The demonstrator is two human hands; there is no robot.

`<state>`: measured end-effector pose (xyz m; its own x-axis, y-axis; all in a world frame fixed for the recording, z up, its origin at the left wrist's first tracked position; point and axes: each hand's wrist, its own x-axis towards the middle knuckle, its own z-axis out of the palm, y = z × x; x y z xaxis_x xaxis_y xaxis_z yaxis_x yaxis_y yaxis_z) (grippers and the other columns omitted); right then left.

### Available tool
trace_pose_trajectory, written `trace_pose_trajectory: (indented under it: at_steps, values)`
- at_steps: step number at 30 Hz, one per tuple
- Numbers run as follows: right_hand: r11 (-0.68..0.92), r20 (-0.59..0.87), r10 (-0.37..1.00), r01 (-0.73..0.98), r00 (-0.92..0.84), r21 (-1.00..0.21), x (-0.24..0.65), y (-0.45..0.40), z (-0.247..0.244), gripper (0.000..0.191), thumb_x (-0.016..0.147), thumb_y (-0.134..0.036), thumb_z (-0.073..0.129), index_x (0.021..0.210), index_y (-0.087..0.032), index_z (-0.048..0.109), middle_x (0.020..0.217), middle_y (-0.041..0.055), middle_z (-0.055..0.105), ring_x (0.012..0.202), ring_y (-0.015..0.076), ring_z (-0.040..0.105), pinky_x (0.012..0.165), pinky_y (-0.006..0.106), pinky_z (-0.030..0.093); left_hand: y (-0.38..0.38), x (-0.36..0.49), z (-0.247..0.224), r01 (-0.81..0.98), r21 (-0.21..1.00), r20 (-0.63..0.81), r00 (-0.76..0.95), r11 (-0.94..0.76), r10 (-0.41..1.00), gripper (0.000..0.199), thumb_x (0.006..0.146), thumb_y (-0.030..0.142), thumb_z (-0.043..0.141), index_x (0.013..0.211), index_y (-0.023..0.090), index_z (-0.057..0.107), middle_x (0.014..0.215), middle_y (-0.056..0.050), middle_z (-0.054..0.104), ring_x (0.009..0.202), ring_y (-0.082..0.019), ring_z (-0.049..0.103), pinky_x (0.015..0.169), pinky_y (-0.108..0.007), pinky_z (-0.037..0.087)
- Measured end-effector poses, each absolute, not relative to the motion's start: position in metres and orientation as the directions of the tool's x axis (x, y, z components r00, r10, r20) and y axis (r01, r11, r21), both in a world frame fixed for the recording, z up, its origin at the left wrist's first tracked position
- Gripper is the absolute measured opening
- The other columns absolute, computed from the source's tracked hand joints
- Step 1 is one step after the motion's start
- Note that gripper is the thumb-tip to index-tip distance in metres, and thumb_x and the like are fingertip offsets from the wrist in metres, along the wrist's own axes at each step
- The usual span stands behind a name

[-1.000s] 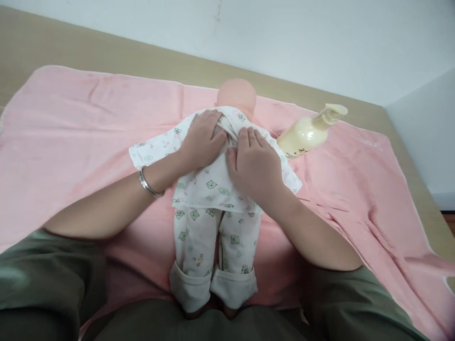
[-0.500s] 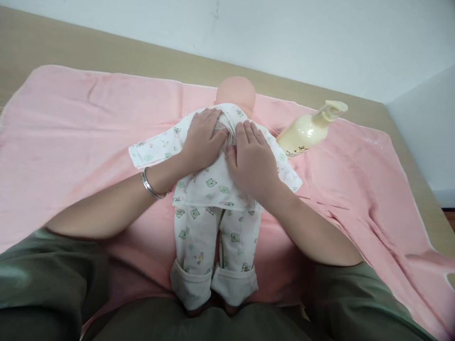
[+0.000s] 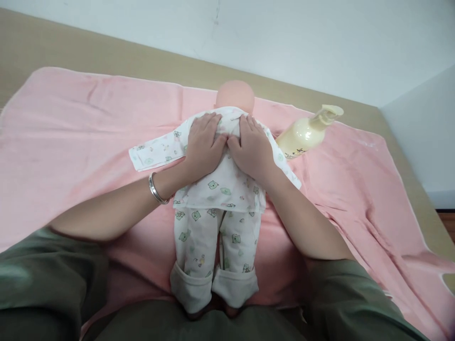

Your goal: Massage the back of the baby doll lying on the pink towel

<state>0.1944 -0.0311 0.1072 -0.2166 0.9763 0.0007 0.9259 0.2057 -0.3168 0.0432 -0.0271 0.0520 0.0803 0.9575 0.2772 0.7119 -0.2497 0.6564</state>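
Note:
A doll [image 3: 235, 93] lies face down, its bald head pointing away from me. It wears a white printed shirt [image 3: 216, 189] and white printed trousers [image 3: 234, 239] with turned-up cuffs. My left hand [image 3: 205, 147] rests flat on the left side of its upper back, a silver bangle on the wrist. On the right side of the upper back lies my right hand [image 3: 253, 149], palm down. Both thumbs are spread from the fingers, their tips nearly meeting at the middle of the back. Neither hand holds anything.
The doll lies on a pink blanket [image 3: 71, 128] spread over a wooden table [image 3: 117, 57]. A pale yellow pump bottle [image 3: 302, 135] leans near the doll's right-hand sleeve. Behind the table stands a white wall [image 3: 284, 42].
My right hand has shifted slightly and turned more upright, its thumb now spread out. My left hand has moved slightly. The bunched cloth between my hands on the upper back looks smoother.

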Motion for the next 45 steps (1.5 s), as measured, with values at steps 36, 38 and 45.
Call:
trace_pose_trajectory:
  at_steps: [36, 38, 45]
  values:
    - [0.386, 0.098, 0.923, 0.883, -0.373, -0.269, 0.197, -0.076, 0.104, 0.069, 0.105, -0.023, 0.039, 0.169, 0.003, 0.033, 0.179, 0.0253, 0.026, 0.172, 0.0382, 0.018, 0.142, 0.059, 0.018, -0.025, 0.04, 0.081, 0.764, 0.619, 0.106, 0.149, -0.182, 0.983, 0.066, 0.104, 0.028, 0.036, 0.163, -0.001, 0.043, 0.175, -0.022, 0.04, 0.168, -0.034, 0.03, 0.142, -0.053, 0.021]
    - [0.408, 0.101, 0.913, 0.869, -0.396, -0.282, 0.199, -0.072, 0.103, 0.069, 0.105, -0.023, 0.038, 0.169, 0.002, 0.034, 0.18, 0.0232, 0.024, 0.172, 0.0366, 0.016, 0.143, 0.059, 0.017, -0.023, 0.039, 0.077, 0.758, 0.62, 0.145, 0.14, -0.2, 0.979, 0.064, 0.105, 0.03, 0.035, 0.16, 0.001, 0.047, 0.172, -0.022, 0.044, 0.166, -0.034, 0.035, 0.142, -0.052, 0.023]
    - [0.304, 0.045, 0.949, 0.872, -0.311, -0.384, 0.215, -0.026, 0.096, 0.074, 0.106, -0.032, 0.038, 0.172, -0.002, 0.026, 0.184, 0.0166, 0.018, 0.174, 0.031, 0.01, 0.143, 0.056, 0.013, -0.057, 0.052, 0.066, 0.741, 0.571, 0.332, 0.186, -0.354, 0.925, 0.064, 0.105, 0.033, 0.037, 0.161, 0.004, 0.046, 0.173, -0.022, 0.042, 0.167, -0.037, 0.031, 0.141, -0.06, 0.023]
